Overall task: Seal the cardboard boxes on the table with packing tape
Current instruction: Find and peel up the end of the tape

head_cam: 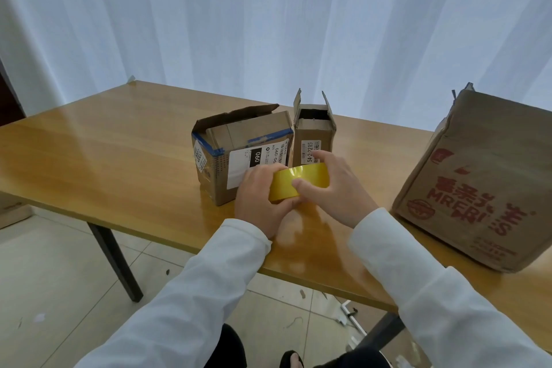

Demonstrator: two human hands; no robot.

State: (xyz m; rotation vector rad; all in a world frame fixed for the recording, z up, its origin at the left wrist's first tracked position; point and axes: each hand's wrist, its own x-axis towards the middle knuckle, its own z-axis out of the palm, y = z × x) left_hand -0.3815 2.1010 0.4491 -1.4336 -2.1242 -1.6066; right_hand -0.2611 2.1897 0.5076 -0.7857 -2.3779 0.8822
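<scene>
A yellow roll of packing tape is held above the wooden table, just in front of the boxes. My left hand grips the roll from the left and below. My right hand holds it from the right, thumb pressed on its outer face. Behind the roll stands a medium cardboard box with blue tape and white labels, its top flaps partly open. A narrow small box stands next to it on the right, flaps upright and open. A large box with red print stands at the right.
White curtains hang behind the table. The table's near edge runs diagonally below my forearms, with a tiled floor and dark table legs under it. A bit of cardboard lies on the floor at the far left.
</scene>
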